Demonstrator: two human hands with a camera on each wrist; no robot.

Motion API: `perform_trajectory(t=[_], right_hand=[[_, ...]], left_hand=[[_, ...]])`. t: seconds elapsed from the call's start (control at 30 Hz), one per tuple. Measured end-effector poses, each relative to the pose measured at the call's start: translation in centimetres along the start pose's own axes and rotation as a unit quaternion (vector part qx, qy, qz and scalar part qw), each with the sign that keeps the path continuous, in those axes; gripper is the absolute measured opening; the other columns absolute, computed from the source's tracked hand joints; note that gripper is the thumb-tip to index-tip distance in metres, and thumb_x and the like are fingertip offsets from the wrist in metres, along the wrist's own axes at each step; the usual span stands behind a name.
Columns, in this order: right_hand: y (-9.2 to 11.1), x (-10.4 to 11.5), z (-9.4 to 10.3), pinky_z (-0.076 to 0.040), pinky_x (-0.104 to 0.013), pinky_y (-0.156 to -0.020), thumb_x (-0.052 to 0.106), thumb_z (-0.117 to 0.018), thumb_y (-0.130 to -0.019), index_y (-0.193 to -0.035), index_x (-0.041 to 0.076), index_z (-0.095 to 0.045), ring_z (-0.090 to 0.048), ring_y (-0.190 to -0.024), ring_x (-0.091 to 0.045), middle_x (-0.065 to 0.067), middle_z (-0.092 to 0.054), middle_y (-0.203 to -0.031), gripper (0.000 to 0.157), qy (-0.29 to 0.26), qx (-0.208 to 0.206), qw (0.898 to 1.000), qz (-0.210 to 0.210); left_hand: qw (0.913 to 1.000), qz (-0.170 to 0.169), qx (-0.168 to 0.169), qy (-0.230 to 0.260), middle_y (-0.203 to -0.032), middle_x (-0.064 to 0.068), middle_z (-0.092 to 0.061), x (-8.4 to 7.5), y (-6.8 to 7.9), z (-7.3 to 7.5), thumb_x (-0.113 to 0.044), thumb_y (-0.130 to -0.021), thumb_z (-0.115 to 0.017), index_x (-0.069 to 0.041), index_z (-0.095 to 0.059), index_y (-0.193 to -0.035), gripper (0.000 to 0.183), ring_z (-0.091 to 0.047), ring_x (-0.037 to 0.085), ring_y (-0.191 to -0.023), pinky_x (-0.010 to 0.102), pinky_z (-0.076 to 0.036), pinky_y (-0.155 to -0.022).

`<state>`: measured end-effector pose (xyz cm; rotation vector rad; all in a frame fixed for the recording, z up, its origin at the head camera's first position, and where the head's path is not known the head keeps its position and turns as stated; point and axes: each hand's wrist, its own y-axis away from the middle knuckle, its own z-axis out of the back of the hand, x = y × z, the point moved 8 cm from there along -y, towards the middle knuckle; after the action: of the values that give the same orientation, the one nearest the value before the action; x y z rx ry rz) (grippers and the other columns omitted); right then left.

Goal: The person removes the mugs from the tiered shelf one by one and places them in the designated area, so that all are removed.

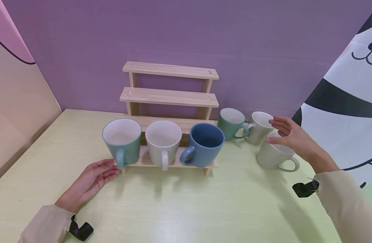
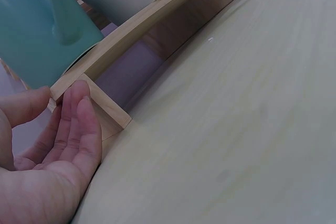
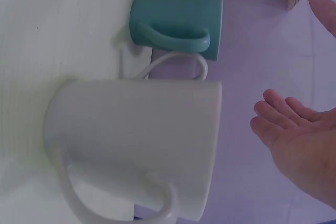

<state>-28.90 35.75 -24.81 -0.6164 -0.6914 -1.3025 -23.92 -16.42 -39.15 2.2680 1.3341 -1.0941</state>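
A tiered wooden display stand (image 1: 169, 96) bears three mugs on its lowest step: a teal mug (image 1: 125, 152), a white mug (image 1: 163, 145) and a blue mug (image 1: 208, 148). At the left end of that step, my left hand (image 1: 94, 179) pinches the board, thumb at its edge and fingers underneath, as the left wrist view shows. My right hand (image 1: 295, 136) hovers above the nearest white mug (image 1: 271, 157) on the right, fingers extended and thumb apart. The right wrist view shows this white mug (image 3: 131, 135) apart from the hand.
Behind that mug on the table stand another white mug (image 1: 257, 136) and a green mug (image 1: 229, 126), close together beside the stand. A purple panel (image 1: 186, 30) rises at the back. A panda-patterned panel (image 1: 350, 94) borders the right side.
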Motion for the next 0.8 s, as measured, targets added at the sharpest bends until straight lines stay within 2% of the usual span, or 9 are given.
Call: perform_trajectory(t=[0.03, 0.13, 0.2, 0.27, 0.33, 0.4, 0.53, 0.63, 0.8], right_hand=[[0.0, 0.2, -0.2, -0.031, -0.011, -0.11, 0.011, -0.066, -0.089, -0.15, 0.001, -0.009, -0.03, -0.139, -0.019, 0.013, -0.037, -0.136, 0.084, 0.0, 0.001, 1.0, 0.002], [-0.1, 0.9, -0.6, -0.033, -0.01, -0.108, 0.009, -0.067, -0.089, -0.149, 0.0, -0.012, -0.036, -0.133, -0.006, 0.014, -0.038, -0.133, 0.082, -0.004, 0.003, 1.0, 0.013], [-0.1, 1.2, -1.0, -0.033, -0.01, -0.108, 0.008, -0.067, -0.088, -0.149, 0.0, -0.012, -0.037, -0.13, -0.003, 0.015, -0.039, -0.133, 0.082, -0.008, 0.005, 1.0, 0.019], [-0.2, 1.5, -1.4, -0.032, -0.011, -0.109, 0.009, -0.067, -0.089, -0.149, 0.001, -0.012, -0.035, -0.134, -0.009, 0.007, -0.038, -0.139, 0.082, -0.01, 0.011, 1.0, 0.018], [-0.3, 1.8, -1.9, -0.03, -0.014, -0.112, 0.01, -0.067, -0.088, -0.15, 0.002, -0.011, -0.03, -0.139, -0.021, -0.001, -0.035, -0.144, 0.083, -0.016, 0.016, 1.0, 0.017], [-0.4, 2.0, -2.3, -0.028, -0.017, -0.114, 0.01, -0.068, -0.088, -0.15, 0.003, -0.012, -0.027, -0.141, -0.027, -0.002, -0.034, -0.145, 0.083, -0.024, 0.019, 0.999, 0.019], [-0.6, 2.8, -3.1, -0.03, -0.015, -0.112, 0.006, -0.069, -0.086, -0.147, 0.004, -0.019, -0.039, -0.129, -0.001, 0.013, -0.041, -0.133, 0.079, -0.045, 0.02, 0.998, 0.039], [-0.8, 3.4, -3.7, -0.033, -0.011, -0.108, 0.004, -0.069, -0.085, -0.145, 0.005, -0.023, -0.04, -0.116, 0.014, 0.021, -0.043, -0.126, 0.075, -0.061, 0.022, 0.996, 0.055], [-1.1, 4.3, -4.5, -0.034, -0.008, -0.104, 0.003, -0.07, -0.084, -0.143, 0.003, -0.024, -0.042, -0.115, 0.014, 0.02, -0.044, -0.125, 0.075, -0.077, 0.028, 0.994, 0.072]], left_hand=[[1.0, 0.0, -0.001, -0.001, -0.104, 0.01, -0.069, 0.0, 0.0, 0.0, -0.001, -0.103, -0.032, -0.003, -0.064, -0.107, 0.032, -0.067, 0.019, -0.1, 0.026, -0.053, -0.093], [1.0, -0.001, -0.003, -0.001, -0.104, 0.01, -0.069, 0.0, 0.0, 0.0, -0.001, -0.103, -0.033, -0.003, -0.064, -0.107, 0.031, -0.067, 0.019, -0.1, 0.027, -0.053, -0.093], [1.0, -0.002, -0.002, 0.0, -0.104, 0.01, -0.069, 0.0, 0.0, 0.0, -0.001, -0.103, -0.033, -0.003, -0.063, -0.107, 0.031, -0.067, 0.019, -0.1, 0.027, -0.053, -0.093], [1.0, -0.002, -0.001, 0.0, -0.104, 0.01, -0.069, 0.0, 0.1, -0.1, -0.001, -0.103, -0.032, -0.003, -0.063, -0.107, 0.031, -0.067, 0.019, -0.1, 0.026, -0.053, -0.094], [1.0, -0.002, -0.001, -0.002, -0.104, 0.01, -0.069, 0.0, 0.1, -0.1, -0.001, -0.103, -0.032, -0.003, -0.064, -0.107, 0.032, -0.067, 0.019, -0.1, 0.026, -0.053, -0.093], [1.0, -0.003, -0.001, -0.004, -0.103, 0.01, -0.069, 0.0, 0.1, -0.1, -0.001, -0.103, -0.032, -0.003, -0.064, -0.107, 0.032, -0.067, 0.018, -0.099, 0.026, -0.054, -0.093], [1.0, -0.003, -0.002, -0.006, -0.103, 0.009, -0.069, 0.0, 0.1, -0.2, -0.001, -0.103, -0.033, -0.003, -0.064, -0.107, 0.032, -0.068, 0.018, -0.099, 0.026, -0.054, -0.092], [1.0, -0.003, -0.004, -0.008, -0.103, 0.009, -0.069, 0.0, 0.1, -0.2, -0.001, -0.103, -0.034, -0.003, -0.064, -0.107, 0.031, -0.068, 0.018, -0.099, 0.026, -0.054, -0.092], [1.0, -0.004, -0.003, -0.008, -0.103, 0.009, -0.069, -0.1, 0.0, -0.2, -0.001, -0.103, -0.034, -0.003, -0.064, -0.107, 0.031, -0.068, 0.018, -0.099, 0.026, -0.054, -0.093]])
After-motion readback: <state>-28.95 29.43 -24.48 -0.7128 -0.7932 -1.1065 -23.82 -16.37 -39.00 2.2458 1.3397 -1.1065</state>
